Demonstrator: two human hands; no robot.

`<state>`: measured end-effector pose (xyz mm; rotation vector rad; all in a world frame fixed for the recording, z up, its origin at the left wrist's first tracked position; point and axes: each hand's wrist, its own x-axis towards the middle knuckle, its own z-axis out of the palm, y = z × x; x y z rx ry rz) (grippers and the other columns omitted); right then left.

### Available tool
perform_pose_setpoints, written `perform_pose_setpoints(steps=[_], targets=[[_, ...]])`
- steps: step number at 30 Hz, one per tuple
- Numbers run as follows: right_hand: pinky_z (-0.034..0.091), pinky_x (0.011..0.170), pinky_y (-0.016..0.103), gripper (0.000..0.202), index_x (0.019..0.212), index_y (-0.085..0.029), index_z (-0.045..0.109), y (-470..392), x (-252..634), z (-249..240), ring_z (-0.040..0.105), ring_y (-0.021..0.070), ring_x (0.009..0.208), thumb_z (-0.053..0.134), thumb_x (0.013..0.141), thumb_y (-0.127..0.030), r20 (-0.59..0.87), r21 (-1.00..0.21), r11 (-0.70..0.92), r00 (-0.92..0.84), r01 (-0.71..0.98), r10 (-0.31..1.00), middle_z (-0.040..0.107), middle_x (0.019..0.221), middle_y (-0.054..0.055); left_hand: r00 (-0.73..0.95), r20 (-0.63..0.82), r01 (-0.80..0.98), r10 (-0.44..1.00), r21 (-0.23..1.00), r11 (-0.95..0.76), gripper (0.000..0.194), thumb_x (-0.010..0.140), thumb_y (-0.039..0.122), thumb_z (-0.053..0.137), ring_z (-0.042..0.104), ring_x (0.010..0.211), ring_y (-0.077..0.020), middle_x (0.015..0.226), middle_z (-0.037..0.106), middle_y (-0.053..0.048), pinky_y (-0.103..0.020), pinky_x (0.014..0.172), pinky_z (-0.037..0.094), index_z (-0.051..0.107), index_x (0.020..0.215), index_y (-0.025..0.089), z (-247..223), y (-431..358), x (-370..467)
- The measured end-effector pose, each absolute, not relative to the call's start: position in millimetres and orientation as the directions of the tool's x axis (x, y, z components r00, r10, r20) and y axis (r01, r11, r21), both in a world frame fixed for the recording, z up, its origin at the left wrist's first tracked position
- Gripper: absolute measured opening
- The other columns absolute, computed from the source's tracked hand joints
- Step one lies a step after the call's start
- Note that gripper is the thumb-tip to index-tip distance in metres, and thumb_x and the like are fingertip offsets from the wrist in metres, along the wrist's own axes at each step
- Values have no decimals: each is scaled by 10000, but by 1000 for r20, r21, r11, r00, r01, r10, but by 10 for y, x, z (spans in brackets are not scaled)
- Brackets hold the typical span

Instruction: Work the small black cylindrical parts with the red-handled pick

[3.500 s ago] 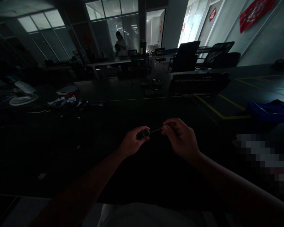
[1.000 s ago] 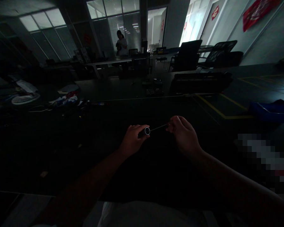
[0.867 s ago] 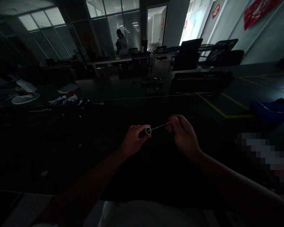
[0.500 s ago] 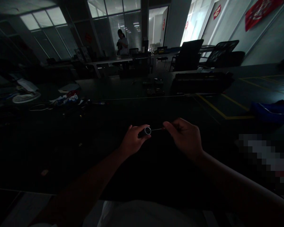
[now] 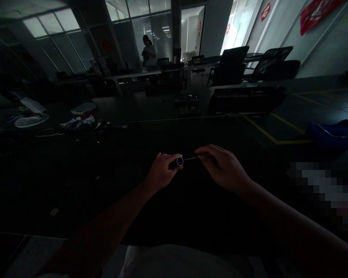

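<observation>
The left hand (image 5: 161,172) curls around a dark cylinder (image 5: 175,163), thumb and finger pinching near its pale-rimmed end, probably to steady that end towards the tool. Right of the cylinder, the right hand (image 5: 223,168), fingers mostly closed, pinches a thin-shafted tool (image 5: 190,158), likely a screwdriver, aligned with the rim, seemingly for fine control. Whether its tip touches the cylinder, above the worktable (image 5: 150,139), is unclear.

Blue object (image 5: 333,136) at right, dark chairs (image 5: 230,66) and red banner (image 5: 319,16) beyond
</observation>
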<state>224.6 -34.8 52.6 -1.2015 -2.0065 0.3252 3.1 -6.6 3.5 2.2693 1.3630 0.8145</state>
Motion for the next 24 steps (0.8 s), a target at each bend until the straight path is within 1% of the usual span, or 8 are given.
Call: perform_pose_setpoints(steps=[3,5,7,10,13,15,19,24], targets=[[468,640,325,355,905,-210,725,-321,2244,504,673,197,675,438,1007,-391,430,-561,421,-184,713,884,731,781,57,382,294,671,876,564,-482,363,877,257,723,644,1086,-224,1152,728,-16,-489,1126,341,651,1231,294,54,-78,36],[458,612,325,441,847,-212,739,-305,2234,493,670,201,631,407,1016,-448,412,-569,360,-123,739,903,724,727,56,391,292,676,873,553,-488,371,874,257,729,641,1097,-223,1163,725,-18,-494,1134,332,649,1235,292,64,-92,44],[471,628,324,396,933,-218,757,-298,2225,493,693,209,678,426,1010,-421,413,-599,350,-96,720,906,751,791,61,392,283,684,875,546,-484,387,868,254,736,636,1110,-225,1177,720,-17,-509,1150,314,647,1242,297,65,-105,51],[481,632,314,324,1158,-228,716,-310,2218,509,692,191,679,456,996,-332,399,-641,368,-117,674,909,764,847,50,402,251,692,880,547,-472,400,863,252,740,626,1134,-232,1193,716,-15,-554,1176,269,646,1246,313,51,-116,58],[480,634,320,355,1282,-221,642,-342,2215,524,668,178,647,450,992,-295,387,-628,410,-192,661,902,755,848,48,405,233,695,884,550,-463,407,863,254,739,624,1144,-237,1196,715,-17,-592,1184,237,642,1253,319,33,-113,55],[485,663,332,372,1321,-219,599,-359,2214,531,669,187,693,453,985,-278,406,-605,455,-239,654,882,747,889,61,398,245,693,884,551,-465,402,864,253,736,627,1139,-236,1196,716,-18,-589,1184,243,643,1251,316,28,-105,50],[492,709,344,348,1277,-224,600,-355,2223,536,676,206,774,459,960,-239,426,-590,497,-278,636,861,725,896,62,399,243,697,884,546,-464,392,864,245,732,629,1137,-239,1194,717,-23,-584,1183,251,649,1240,313,26,-98,46],[480,679,335,335,1121,-224,683,-321,2235,533,701,213,758,405,1015,-378,363,-618,391,-194,682,911,750,905,68,405,249,691,880,547,-473,385,864,252,734,630,1130,-237,1185,718,-29,-581,1181,248,656,1236,314,33,-111,65]])
